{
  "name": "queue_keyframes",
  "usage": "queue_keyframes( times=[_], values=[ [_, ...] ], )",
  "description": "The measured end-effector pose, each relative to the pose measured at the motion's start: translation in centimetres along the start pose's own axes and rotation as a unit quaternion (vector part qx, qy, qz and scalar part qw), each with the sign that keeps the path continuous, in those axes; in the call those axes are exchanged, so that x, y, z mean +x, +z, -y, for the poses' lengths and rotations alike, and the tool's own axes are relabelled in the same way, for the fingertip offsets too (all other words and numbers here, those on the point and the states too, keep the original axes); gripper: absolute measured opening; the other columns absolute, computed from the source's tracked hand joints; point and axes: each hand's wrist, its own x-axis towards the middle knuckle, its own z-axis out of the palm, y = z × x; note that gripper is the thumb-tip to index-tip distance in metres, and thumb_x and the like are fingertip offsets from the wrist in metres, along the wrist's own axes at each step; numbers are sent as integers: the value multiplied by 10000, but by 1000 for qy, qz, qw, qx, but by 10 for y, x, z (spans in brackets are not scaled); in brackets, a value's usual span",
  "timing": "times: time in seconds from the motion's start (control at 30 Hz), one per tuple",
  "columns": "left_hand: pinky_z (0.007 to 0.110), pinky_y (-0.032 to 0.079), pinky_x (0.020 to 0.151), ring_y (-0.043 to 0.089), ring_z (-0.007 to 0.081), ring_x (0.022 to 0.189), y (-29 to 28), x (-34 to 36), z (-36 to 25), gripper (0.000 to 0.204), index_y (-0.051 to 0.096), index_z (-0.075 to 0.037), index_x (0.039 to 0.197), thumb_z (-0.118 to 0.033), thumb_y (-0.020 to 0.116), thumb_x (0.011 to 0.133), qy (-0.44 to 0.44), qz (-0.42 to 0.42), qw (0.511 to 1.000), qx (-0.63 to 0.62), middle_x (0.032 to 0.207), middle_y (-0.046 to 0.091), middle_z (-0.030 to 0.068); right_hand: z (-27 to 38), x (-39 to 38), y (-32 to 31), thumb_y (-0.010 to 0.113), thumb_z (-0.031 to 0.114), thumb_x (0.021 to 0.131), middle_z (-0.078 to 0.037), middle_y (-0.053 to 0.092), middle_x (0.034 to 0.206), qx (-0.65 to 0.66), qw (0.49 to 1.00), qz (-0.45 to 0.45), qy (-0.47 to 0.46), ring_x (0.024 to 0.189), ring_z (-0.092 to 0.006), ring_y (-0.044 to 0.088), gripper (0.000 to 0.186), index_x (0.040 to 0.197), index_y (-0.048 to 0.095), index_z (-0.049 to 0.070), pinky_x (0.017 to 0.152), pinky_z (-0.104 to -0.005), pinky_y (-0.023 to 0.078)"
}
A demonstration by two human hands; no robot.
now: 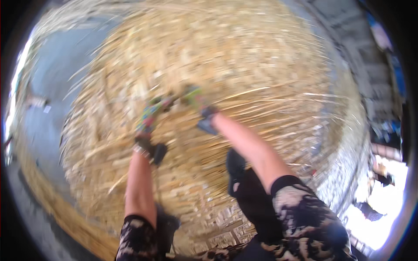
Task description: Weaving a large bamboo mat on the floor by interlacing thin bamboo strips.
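Note:
A broad spread of yellow straw-like stalks (244, 56) covers most of the floor before me. Both my hands wear patterned, multicoloured gloves and reach into the middle of it, close to each other. My left hand (151, 114) is at or just over the stalks, with a dark device on its wrist. Slightly to its right, my right hand (194, 96) is also at the stalks, with another dark device at its wrist. Motion smears the fingers of both, so whether they grip any stalks cannot be made out.
Bare grey floor (58, 65) shows at the left. My dark shoe (235, 167) stands on the straw below my right forearm. More pale stalks lie along the right side (348, 152). A grey wall-like surface (370, 65) rises at the far right, above a bright opening (383, 204).

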Motion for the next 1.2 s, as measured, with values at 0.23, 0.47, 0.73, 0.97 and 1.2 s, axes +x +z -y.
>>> queue_keyframes(
  times=[0.23,0.47,0.73,0.97,1.2],
  values=[
    [285,463,710,583,188,802,-29,-27,24,299,554,4,1038,-130,583,772,85,-229,947,-210,974,588,103,58,13,11,571,253,690,-155,602,838,-380,886,248,94,756,-309,578,277,896,605,72,671,-351,459],
    [304,446,708,578,224,836,-70,-80,49,285,572,-68,1015,-122,570,735,39,-428,855,289,934,596,105,50,14,12,579,265,690,-142,608,829,-392,896,203,42,744,-270,585,250,845,624,74,659,-341,462],
    [326,451,627,589,259,735,-33,-73,50,193,639,-96,860,-158,575,690,-64,-468,777,416,791,616,118,33,-14,-2,561,239,718,-123,612,799,-403,893,188,74,744,-247,580,200,829,637,91,659,-352,456],
    [304,446,619,597,237,695,-42,-85,62,152,649,-92,809,-141,550,705,36,-487,791,369,745,622,94,36,-41,56,516,225,762,-86,587,838,-475,853,130,-173,760,-264,548,183,902,616,161,717,-357,429],
    [342,359,879,418,270,1088,4,-140,46,437,505,-91,1107,-235,612,708,53,-569,753,326,1138,465,149,43,-52,114,555,353,728,-111,512,1047,-499,853,151,30,938,-259,488,341,985,564,128,801,-348,397]
  ],
)
